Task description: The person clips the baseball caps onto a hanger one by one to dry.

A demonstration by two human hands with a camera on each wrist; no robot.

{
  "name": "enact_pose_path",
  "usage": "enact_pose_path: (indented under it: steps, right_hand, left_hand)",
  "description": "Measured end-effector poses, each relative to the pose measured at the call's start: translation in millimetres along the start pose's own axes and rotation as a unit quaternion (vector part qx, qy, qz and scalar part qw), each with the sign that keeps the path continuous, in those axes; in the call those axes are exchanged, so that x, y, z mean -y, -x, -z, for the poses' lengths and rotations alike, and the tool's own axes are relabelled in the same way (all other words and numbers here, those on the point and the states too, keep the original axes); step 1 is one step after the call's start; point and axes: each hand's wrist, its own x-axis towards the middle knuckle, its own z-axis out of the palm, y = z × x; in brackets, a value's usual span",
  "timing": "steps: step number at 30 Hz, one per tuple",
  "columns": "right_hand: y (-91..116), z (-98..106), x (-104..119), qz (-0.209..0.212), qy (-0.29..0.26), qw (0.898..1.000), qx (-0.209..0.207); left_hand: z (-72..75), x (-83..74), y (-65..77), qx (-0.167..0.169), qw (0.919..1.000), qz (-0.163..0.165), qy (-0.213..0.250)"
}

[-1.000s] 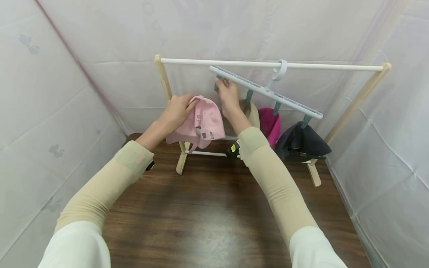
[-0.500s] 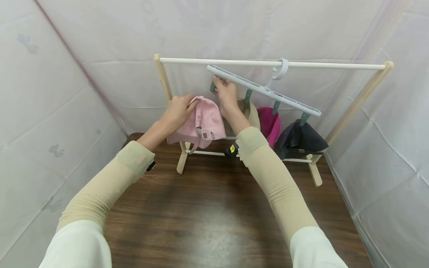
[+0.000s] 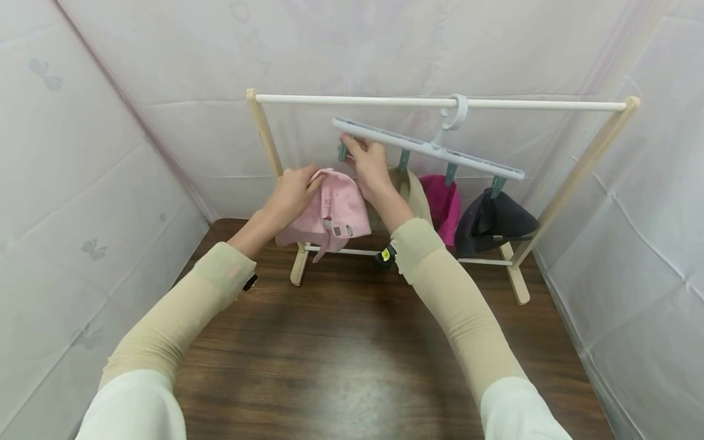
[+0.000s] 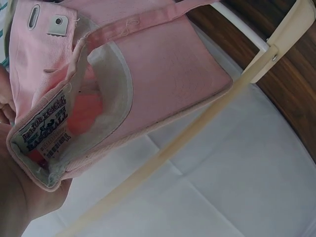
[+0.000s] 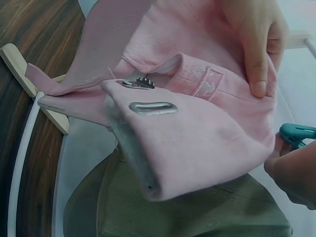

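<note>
My left hand [image 3: 294, 194] grips a pink baseball cap [image 3: 345, 205] by its upper edge. The cap's open back strap and brim hang down; its inner label shows in the left wrist view. With my right hand [image 3: 370, 170] I pinch a green clip [image 3: 343, 151] at the left end of a pale blue hanger [image 3: 379, 135]. That clip [image 5: 295, 134] sits just beside the cap's edge in the right wrist view, apart from it. Clipped further along the hanger are a beige cap [image 3: 414, 192], a magenta cap [image 3: 442, 205] and a black cap [image 3: 497, 220].
The hanger hooks over the white rail [image 3: 341, 101] of a wooden-legged rack and tilts down to the right. A lower white bar [image 3: 357, 251] joins the rack's feet on the dark wood surface [image 3: 330, 342]. Pale curtains [image 3: 82, 183] close off the back and sides.
The left end of the hanger has come down and slightly left with my right hand, so it tilts less. My left hand and the pink cap have dropped a little.
</note>
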Motion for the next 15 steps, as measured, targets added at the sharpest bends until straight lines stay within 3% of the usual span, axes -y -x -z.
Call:
enact_pose_path:
  steps: [6, 15]
  right_hand:
    - [8.2, 5.4, -3.9, -0.005, 0.034, 0.999, 0.020]
    - [14.1, 14.2, -9.5, 0.006, 0.019, 0.999, 0.033]
  left_hand:
    - [-5.3, 2.6, 4.9, 0.004, 1.0000, 0.007, 0.005]
    - [-13.8, 3.6, 5.7, -0.013, 0.9999, 0.005, 0.005]
